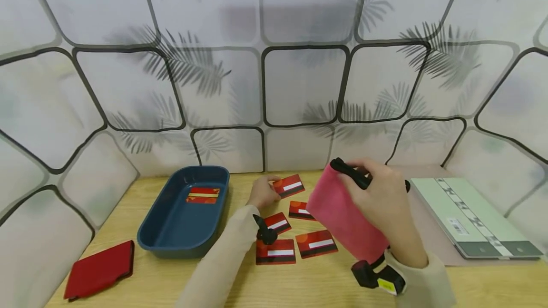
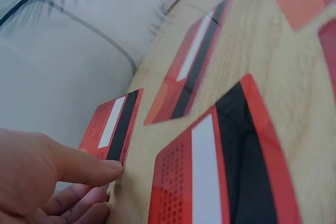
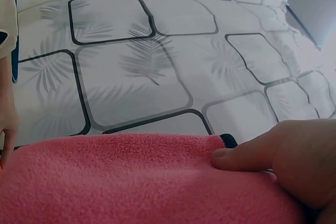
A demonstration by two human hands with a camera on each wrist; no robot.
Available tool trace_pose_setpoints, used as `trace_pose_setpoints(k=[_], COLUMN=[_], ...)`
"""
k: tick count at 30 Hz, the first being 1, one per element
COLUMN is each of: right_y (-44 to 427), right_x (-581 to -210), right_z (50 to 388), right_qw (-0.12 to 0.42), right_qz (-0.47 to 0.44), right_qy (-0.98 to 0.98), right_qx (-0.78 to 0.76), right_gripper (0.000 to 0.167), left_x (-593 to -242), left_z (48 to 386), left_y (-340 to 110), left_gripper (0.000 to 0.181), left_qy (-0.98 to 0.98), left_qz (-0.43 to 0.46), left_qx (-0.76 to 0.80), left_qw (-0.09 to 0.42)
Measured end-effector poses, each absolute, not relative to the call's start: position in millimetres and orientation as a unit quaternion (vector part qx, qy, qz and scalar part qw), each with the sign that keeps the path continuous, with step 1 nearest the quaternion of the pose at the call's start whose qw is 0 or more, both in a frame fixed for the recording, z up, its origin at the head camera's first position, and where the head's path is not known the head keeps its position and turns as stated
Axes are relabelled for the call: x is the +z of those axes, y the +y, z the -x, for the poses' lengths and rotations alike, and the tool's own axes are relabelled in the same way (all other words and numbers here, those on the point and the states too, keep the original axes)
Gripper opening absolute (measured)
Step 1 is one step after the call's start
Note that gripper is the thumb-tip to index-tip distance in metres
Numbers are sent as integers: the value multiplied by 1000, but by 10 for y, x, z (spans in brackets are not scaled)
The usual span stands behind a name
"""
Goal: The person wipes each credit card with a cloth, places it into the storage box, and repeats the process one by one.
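Note:
My left hand [image 1: 264,193] is at the far red card [image 1: 288,186], which has a white strip and a black band. In the left wrist view, the thumb lies on this card's [image 2: 111,124] near edge, with the other fingers bent below it. Raised over the table, my right hand [image 1: 382,198] grips a fuzzy pink cloth [image 1: 342,213] by its black-edged top. The cloth [image 3: 121,177] hangs down and fills the lower right wrist view. Several similar cards lie between the hands, among them a front card [image 1: 317,244] and another card [image 1: 276,252] beside it.
A blue tray [image 1: 184,246] on the left holds a red and gold card [image 1: 203,195]. Nearer stands a red wallet-like case [image 1: 100,270], lying flat. On the right, a pale green box or book [image 1: 464,213] lies on a pinkish sheet [image 1: 428,232]. A patterned curtain [image 1: 304,84] closes off the back.

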State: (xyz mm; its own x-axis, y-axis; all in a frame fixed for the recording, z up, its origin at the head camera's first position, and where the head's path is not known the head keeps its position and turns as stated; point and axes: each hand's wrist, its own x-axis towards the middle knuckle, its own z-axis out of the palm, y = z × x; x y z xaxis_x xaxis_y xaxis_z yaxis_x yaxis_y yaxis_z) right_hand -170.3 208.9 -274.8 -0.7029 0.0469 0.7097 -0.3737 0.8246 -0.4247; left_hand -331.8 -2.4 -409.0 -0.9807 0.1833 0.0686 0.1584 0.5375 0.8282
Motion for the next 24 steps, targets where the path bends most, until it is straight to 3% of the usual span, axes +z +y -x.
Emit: trace_pose_setpoints(k=[7,16,24], right_y=[2098,2050,2057], right_x=[-2753,-2804,-2784], right_z=[1727,1752,1730], right_qw=[392,364,374], right_qz=[-108,-113,-125], right_qy=[-875,-882,-879], right_qx=[263,277,267], right_gripper=[18,18,18], left_x=[-4035,-3971,-3825], left_z=[3358,3327,3222], left_y=[-51,-255,-197], left_gripper=[54,51,49], left_qy=[849,796,790], left_qz=[-84,-75,-126], left_qx=[521,598,599], left_qw=[3,66,35])
